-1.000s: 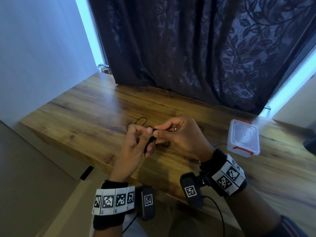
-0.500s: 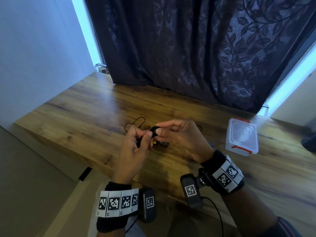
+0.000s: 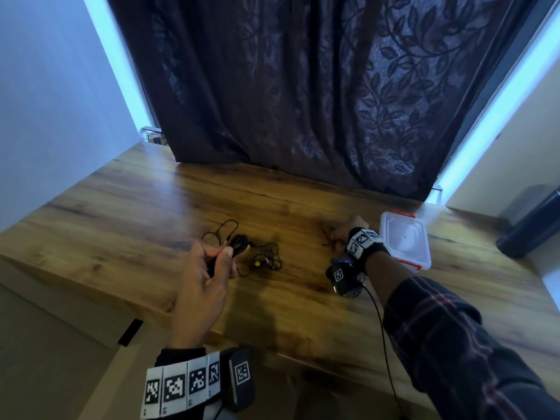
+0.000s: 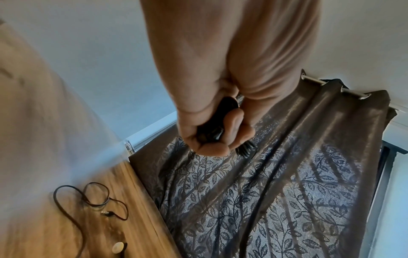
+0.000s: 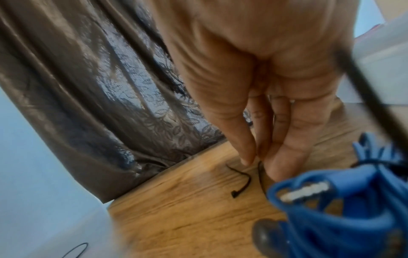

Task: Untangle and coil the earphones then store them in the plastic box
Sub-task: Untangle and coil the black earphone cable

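Head view shows the wooden bench (image 3: 151, 207) running under a dark leaf-patterned curtain (image 3: 303, 86), with the plastic box (image 3: 404, 237) at your right, its lid on and its red clips showing. Your left hand (image 3: 206, 274) is lifted just over the bench, its grip curled round a coiled bundle of the black earphones (image 3: 239, 242); the rest of the cord trails loose in loops on the wood (image 3: 266, 259), with the plug (image 4: 106, 212) lying free beside them. Your right hand (image 3: 345, 231) is down beside the box, its fingertips (image 5: 247, 160) pinched narrow on a thin black tie (image 5: 243, 176) lying on the bench; whether it is lifted yet you cannot tell. By the look of it you are between coiling and binding, with part of the cord not yet wound. Next you likely need to bring the tie across, wind in the loose loops, then open the box lid.
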`<state>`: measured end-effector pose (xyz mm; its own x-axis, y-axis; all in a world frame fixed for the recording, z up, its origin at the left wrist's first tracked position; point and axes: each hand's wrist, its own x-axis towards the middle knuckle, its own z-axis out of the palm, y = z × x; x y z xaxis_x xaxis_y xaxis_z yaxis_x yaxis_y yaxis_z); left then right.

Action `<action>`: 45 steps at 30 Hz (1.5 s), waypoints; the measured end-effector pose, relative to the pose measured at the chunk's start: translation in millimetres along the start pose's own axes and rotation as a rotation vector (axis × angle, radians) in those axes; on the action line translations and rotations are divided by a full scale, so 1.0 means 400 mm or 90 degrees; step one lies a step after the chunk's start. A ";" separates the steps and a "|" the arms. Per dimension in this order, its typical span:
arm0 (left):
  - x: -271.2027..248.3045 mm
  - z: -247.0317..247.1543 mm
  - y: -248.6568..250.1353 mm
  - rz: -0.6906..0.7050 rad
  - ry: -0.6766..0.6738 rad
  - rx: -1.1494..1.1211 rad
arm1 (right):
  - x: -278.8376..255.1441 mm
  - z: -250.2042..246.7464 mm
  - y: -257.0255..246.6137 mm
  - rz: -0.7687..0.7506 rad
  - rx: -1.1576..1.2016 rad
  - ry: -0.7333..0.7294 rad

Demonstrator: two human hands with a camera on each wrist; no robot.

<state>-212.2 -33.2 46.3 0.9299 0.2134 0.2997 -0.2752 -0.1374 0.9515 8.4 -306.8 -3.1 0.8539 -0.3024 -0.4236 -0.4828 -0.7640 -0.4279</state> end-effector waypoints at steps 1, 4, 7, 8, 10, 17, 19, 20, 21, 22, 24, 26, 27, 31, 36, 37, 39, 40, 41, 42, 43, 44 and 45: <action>0.000 -0.004 0.001 0.000 0.003 0.002 | 0.012 0.007 0.003 0.006 0.005 0.004; -0.002 -0.016 0.004 0.008 0.011 0.015 | 0.043 0.027 0.004 0.014 0.011 0.034; -0.001 -0.024 0.010 0.010 0.018 0.017 | 0.042 0.033 -0.003 0.013 0.019 0.049; 0.000 -0.024 0.010 0.009 0.020 0.010 | 0.037 0.030 -0.004 0.018 0.024 0.043; -0.002 -0.025 0.011 0.005 0.023 -0.004 | 0.027 0.022 -0.002 0.024 0.038 0.027; -0.001 -0.040 0.015 -0.008 0.084 -0.080 | -0.141 -0.045 -0.098 -0.174 0.194 0.141; 0.002 -0.042 0.020 -0.009 0.101 -0.111 | -0.232 -0.027 -0.136 -0.309 0.238 0.107; 0.003 -0.044 0.022 -0.010 0.106 -0.126 | -0.279 -0.011 -0.152 -0.368 0.276 0.065; 0.003 -0.046 0.023 -0.011 0.108 -0.139 | -0.320 0.008 -0.164 -0.414 0.316 0.009; 0.002 -0.047 0.024 -0.012 0.106 -0.148 | -0.358 0.029 -0.175 -0.447 0.345 -0.057; -0.002 -0.046 0.030 -0.018 0.102 -0.155 | -0.416 0.071 -0.196 -0.484 0.372 -0.171; -0.006 -0.044 0.035 -0.027 0.097 -0.153 | -0.462 0.106 -0.214 -0.532 0.393 -0.237; -0.007 -0.042 0.038 -0.033 0.096 -0.152 | -0.484 0.116 -0.221 -0.559 0.402 -0.261; -0.007 -0.040 0.049 -0.050 0.098 -0.180 | -0.519 0.130 -0.227 -0.634 0.456 -0.343; -0.006 -0.023 0.056 -0.057 0.105 -0.186 | -0.524 0.112 -0.216 -0.609 0.504 -0.419; -0.004 -0.020 0.056 -0.059 0.105 -0.177 | -0.523 0.110 -0.215 -0.607 0.497 -0.415; -0.003 -0.015 0.055 -0.064 0.108 -0.156 | -0.519 0.109 -0.212 -0.606 0.478 -0.408; -0.004 -0.014 0.055 -0.068 0.112 -0.149 | -0.519 0.107 -0.212 -0.609 0.466 -0.405; -0.005 -0.014 0.054 -0.074 0.120 -0.148 | -0.522 0.104 -0.212 -0.614 0.454 -0.403; -0.007 -0.015 0.055 -0.078 0.124 -0.153 | -0.522 0.102 -0.212 -0.619 0.442 -0.402; -0.008 -0.016 0.056 -0.079 0.121 -0.156 | -0.525 0.098 -0.213 -0.623 0.431 -0.407; -0.009 -0.018 0.059 -0.074 0.117 -0.151 | -0.526 0.094 -0.213 -0.625 0.424 -0.416; -0.010 -0.019 0.063 -0.063 0.115 -0.139 | -0.530 0.089 -0.213 -0.624 0.416 -0.426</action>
<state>-224.9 -30.1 69.5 0.9019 0.3864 0.1930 -0.2490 0.1001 0.9633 -138.2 -157.4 94.7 0.7302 0.6815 0.0479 0.1010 -0.0383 -0.9941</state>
